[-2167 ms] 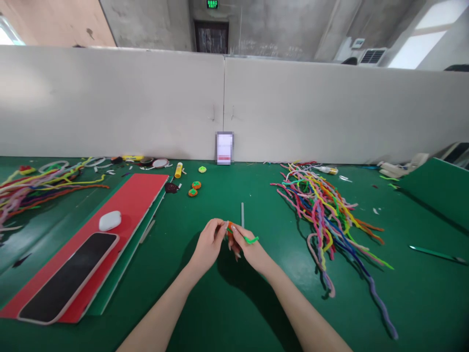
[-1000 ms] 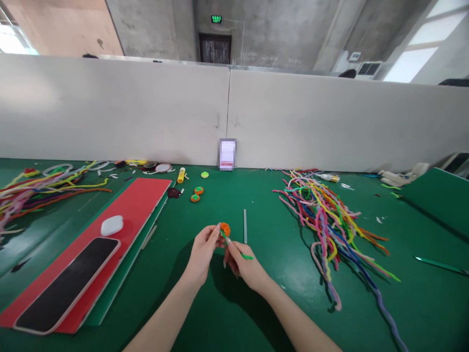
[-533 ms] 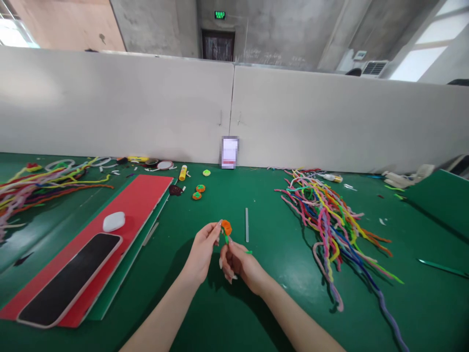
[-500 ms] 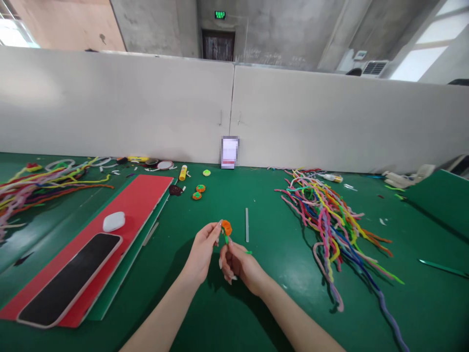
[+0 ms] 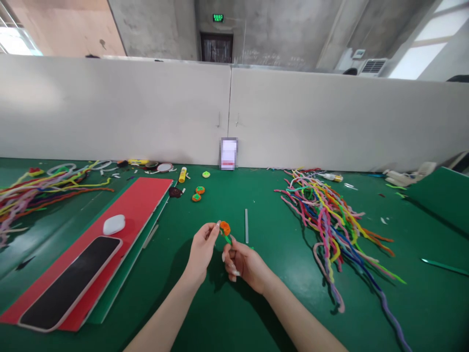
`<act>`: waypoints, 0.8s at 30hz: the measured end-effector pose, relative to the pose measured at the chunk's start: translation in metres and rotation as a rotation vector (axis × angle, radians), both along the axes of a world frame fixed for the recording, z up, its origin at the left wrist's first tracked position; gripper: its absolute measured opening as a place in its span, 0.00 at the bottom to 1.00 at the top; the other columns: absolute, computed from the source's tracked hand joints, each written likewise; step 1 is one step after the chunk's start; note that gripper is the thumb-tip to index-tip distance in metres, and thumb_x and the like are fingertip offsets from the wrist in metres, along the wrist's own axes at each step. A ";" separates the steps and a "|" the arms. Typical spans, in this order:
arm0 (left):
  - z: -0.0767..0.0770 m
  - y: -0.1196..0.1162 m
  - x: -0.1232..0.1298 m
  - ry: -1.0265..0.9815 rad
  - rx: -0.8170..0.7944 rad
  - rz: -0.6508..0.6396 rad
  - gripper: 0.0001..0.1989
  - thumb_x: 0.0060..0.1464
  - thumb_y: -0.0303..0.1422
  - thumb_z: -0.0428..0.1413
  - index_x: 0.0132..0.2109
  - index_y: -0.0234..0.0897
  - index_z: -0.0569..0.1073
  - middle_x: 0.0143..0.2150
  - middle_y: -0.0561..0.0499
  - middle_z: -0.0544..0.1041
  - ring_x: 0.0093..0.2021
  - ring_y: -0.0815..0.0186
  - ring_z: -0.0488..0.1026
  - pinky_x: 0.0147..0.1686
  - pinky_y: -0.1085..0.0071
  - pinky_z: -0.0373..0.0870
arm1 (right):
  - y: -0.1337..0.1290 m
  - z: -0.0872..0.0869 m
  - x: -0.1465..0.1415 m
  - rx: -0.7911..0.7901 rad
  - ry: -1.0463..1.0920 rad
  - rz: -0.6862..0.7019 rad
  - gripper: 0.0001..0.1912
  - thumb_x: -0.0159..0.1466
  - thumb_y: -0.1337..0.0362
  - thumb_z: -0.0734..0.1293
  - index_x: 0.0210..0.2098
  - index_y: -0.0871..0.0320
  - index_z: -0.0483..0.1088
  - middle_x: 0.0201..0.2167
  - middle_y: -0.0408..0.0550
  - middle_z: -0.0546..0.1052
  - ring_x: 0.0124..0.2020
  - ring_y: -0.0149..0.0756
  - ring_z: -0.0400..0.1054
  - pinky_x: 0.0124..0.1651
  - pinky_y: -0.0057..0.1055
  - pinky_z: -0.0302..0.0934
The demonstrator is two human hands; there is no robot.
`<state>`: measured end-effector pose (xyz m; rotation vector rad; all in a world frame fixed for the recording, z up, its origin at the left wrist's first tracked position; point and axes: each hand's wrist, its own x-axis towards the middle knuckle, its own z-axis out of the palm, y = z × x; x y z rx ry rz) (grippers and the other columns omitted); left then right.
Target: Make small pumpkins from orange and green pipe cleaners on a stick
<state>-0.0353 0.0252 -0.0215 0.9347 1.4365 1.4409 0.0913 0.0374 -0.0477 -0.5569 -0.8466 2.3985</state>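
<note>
Thumb and fingertips of my left hand pinch a small orange coil of pipe cleaner at its left edge. A short green pipe cleaner runs down from the coil. My right hand grips that green piece between thumb and index finger, its other fingers curled beneath. Both hands are raised over the green table, close together. Just beyond the right hand lies a thin translucent stick. Further off sit two little orange rounds with green tops and a yellow-green round.
Many coloured pipe cleaners are heaped on the right, with another bundle far left. Red and green boards carry a phone and a white case. A yellow tube and a lit screen stand near the white partition.
My right hand has shifted slightly right, and its fingers have moved along the green pipe cleaner. My left hand keeps its pinch on the orange coil. The view has tilted a little.
</note>
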 end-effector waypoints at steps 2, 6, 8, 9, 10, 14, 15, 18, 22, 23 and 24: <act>-0.002 0.000 -0.002 -0.053 -0.006 0.020 0.13 0.45 0.41 0.56 0.28 0.34 0.69 0.25 0.56 0.65 0.24 0.74 0.57 0.24 0.76 0.54 | 0.001 0.001 0.000 -0.005 0.001 0.000 0.21 0.60 0.49 0.58 0.26 0.62 0.66 0.15 0.38 0.60 0.13 0.23 0.52 0.17 0.23 0.52; -0.007 0.004 -0.008 -0.289 -0.007 0.091 0.15 0.40 0.41 0.59 0.29 0.33 0.69 0.22 0.58 0.61 0.22 0.75 0.54 0.24 0.77 0.53 | -0.003 -0.002 -0.004 0.079 -0.036 -0.020 0.23 0.59 0.47 0.57 0.25 0.62 0.66 0.14 0.38 0.61 0.12 0.23 0.53 0.16 0.22 0.53; -0.008 0.006 -0.010 -0.393 -0.020 0.122 0.16 0.37 0.40 0.61 0.30 0.33 0.69 0.22 0.58 0.60 0.22 0.76 0.54 0.24 0.77 0.53 | -0.005 -0.003 -0.006 0.160 -0.107 0.000 0.24 0.59 0.47 0.57 0.24 0.63 0.66 0.13 0.39 0.62 0.12 0.22 0.53 0.16 0.22 0.53; -0.009 0.006 -0.011 -0.423 -0.024 0.129 0.16 0.36 0.39 0.62 0.30 0.33 0.69 0.22 0.58 0.60 0.22 0.76 0.53 0.24 0.77 0.53 | -0.007 -0.002 -0.006 0.203 -0.156 0.015 0.25 0.59 0.46 0.57 0.23 0.63 0.66 0.13 0.39 0.62 0.12 0.22 0.54 0.15 0.21 0.52; -0.009 0.006 -0.011 -0.439 -0.026 0.132 0.16 0.35 0.39 0.62 0.30 0.33 0.69 0.22 0.58 0.60 0.22 0.76 0.53 0.23 0.77 0.53 | -0.008 -0.001 -0.006 0.242 -0.205 0.031 0.25 0.59 0.46 0.57 0.23 0.64 0.65 0.12 0.40 0.63 0.12 0.22 0.55 0.15 0.21 0.51; -0.010 0.006 -0.011 -0.425 -0.017 0.114 0.16 0.37 0.40 0.62 0.29 0.33 0.69 0.22 0.58 0.60 0.22 0.76 0.54 0.23 0.77 0.53 | -0.010 0.005 -0.004 0.347 -0.301 0.146 0.28 0.59 0.45 0.55 0.25 0.65 0.67 0.14 0.43 0.68 0.13 0.23 0.60 0.17 0.20 0.54; -0.010 0.006 -0.011 -0.414 -0.018 0.112 0.16 0.37 0.40 0.61 0.29 0.33 0.69 0.22 0.58 0.60 0.22 0.76 0.54 0.23 0.77 0.52 | -0.010 0.006 -0.003 0.363 -0.307 0.197 0.29 0.59 0.44 0.55 0.25 0.65 0.68 0.15 0.44 0.69 0.13 0.23 0.61 0.18 0.21 0.55; -0.012 0.005 -0.011 -0.343 -0.024 0.110 0.16 0.38 0.41 0.60 0.30 0.32 0.70 0.22 0.58 0.60 0.22 0.76 0.53 0.23 0.77 0.52 | -0.010 0.005 -0.001 0.400 -0.334 0.318 0.30 0.58 0.43 0.54 0.24 0.66 0.68 0.16 0.45 0.70 0.14 0.23 0.62 0.20 0.21 0.57; -0.015 0.004 -0.009 -0.192 -0.038 0.081 0.18 0.40 0.44 0.58 0.32 0.33 0.72 0.21 0.57 0.61 0.23 0.74 0.54 0.23 0.77 0.52 | -0.009 0.002 0.001 0.427 -0.354 0.395 0.30 0.58 0.43 0.54 0.25 0.66 0.68 0.17 0.45 0.70 0.12 0.22 0.60 0.20 0.22 0.58; -0.016 0.004 -0.009 -0.158 -0.044 0.080 0.18 0.41 0.45 0.58 0.33 0.33 0.72 0.21 0.57 0.61 0.23 0.74 0.54 0.23 0.77 0.52 | -0.009 0.003 0.003 0.438 -0.364 0.417 0.30 0.58 0.43 0.54 0.27 0.66 0.69 0.17 0.45 0.70 0.12 0.22 0.60 0.20 0.21 0.58; -0.017 0.004 -0.009 -0.127 -0.053 0.083 0.19 0.41 0.45 0.57 0.33 0.33 0.72 0.21 0.57 0.60 0.22 0.74 0.54 0.23 0.77 0.52 | -0.009 0.005 0.005 0.457 -0.376 0.443 0.30 0.58 0.43 0.55 0.28 0.66 0.69 0.17 0.45 0.70 0.13 0.22 0.60 0.20 0.21 0.57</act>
